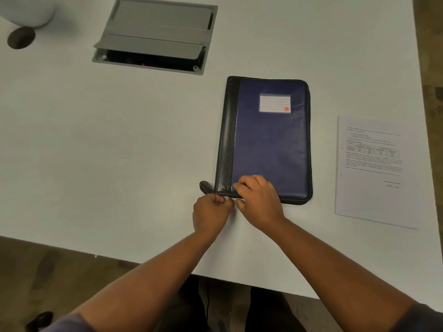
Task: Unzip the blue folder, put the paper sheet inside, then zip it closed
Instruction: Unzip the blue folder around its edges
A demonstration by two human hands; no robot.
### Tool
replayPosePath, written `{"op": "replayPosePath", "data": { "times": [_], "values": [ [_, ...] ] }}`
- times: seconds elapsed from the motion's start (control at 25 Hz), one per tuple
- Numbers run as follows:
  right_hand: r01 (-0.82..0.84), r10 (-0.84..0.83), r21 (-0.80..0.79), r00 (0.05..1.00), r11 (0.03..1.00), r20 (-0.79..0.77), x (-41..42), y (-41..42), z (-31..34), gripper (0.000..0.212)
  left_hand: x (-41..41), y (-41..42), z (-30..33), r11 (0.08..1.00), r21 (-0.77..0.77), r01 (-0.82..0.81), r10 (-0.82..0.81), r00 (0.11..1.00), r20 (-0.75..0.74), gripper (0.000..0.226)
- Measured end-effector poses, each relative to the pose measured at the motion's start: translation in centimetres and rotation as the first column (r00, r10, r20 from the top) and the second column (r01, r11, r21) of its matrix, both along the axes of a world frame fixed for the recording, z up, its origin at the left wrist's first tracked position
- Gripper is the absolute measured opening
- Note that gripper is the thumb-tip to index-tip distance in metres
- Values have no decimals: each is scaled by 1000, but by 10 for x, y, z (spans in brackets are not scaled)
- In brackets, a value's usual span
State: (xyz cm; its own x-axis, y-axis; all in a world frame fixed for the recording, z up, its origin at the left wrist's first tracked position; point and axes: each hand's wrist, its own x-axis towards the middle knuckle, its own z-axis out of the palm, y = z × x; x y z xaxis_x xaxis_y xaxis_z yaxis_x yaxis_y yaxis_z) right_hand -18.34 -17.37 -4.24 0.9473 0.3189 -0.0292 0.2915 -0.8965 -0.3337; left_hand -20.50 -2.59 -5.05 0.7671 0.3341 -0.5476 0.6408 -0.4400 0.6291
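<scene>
Two hands work at the near left corner of one folder. The left hand (211, 213) has its fingers (219, 200) curled together, pinched on a small pale zip pull (230, 199) at the folder's near edge. The right hand (257, 197) lies just beside it, thumb below the edge and fingers (242, 186) spread on the cover, pressing the corner down; they grip nothing. One dark tab (206, 186) juts from the corner, left of the spine.

The folder (271, 144) lies flat and closed on the white surface (107, 152), black spine to the left, blue cover up, bearing one lined label (275, 103). The zip runs round its right and near edges.

One printed sheet (374, 171) lies flat on the surface to the right of the folder, apart from it.

At the far side, one grey hatch (155, 34) is set into the surface, its near flap raised. At the far left stand one white pot (28, 10) and one dark round hole (21, 38).
</scene>
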Motion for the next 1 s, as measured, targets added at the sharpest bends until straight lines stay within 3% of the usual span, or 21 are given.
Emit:
{"op": "replayPosePath", "data": {
  "times": [0.16,0.44,0.6,1.0],
  "values": [
    [-20,21,-51,999,999,29,0,4,-1,29,-2,-4,-1,1000,2,-28,28,1000,-3,12],
    [-130,136,-120,990,984,46,3,5,1,10,-5,6,-3,967,188,173,-184,982,40,23],
    [-199,204,-138,979,970,23,2,6,7,20,1,17,-2,904,295,309,-332,943,31,28],
    [-190,194,-121,981,974,26,8,13,8,27,4,48,-6,876,370,308,-340,940,22,26]
  ]
}}
